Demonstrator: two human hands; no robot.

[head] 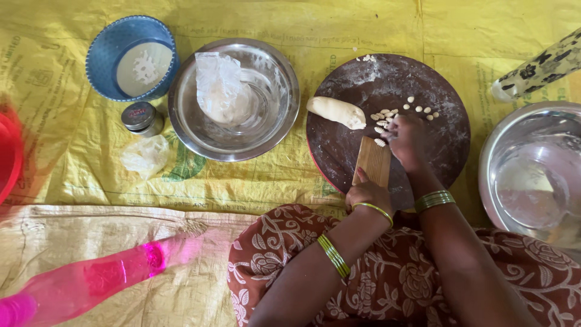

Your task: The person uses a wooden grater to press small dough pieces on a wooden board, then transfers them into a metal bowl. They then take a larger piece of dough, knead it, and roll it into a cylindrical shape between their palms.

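While steadied at its near end by the left hand (368, 192), closed around it, ridged wooden paddle (373, 161) lay slanted on round dark board (423, 157), presumably so dough could be rolled along its grooves. Right hand (407, 140) rested just past the paddle's far end, fingers curled over small dough pieces (387, 118); grip hidden, cannot tell. Pieces: roughly fifteen, clustered within reach. One dough log (336, 111) kept beside them as stock. Farther out on yellow floor sheet (254, 181): two steel bowls (266, 127), one blue bowl (103, 60), one small lidded jar (140, 117).
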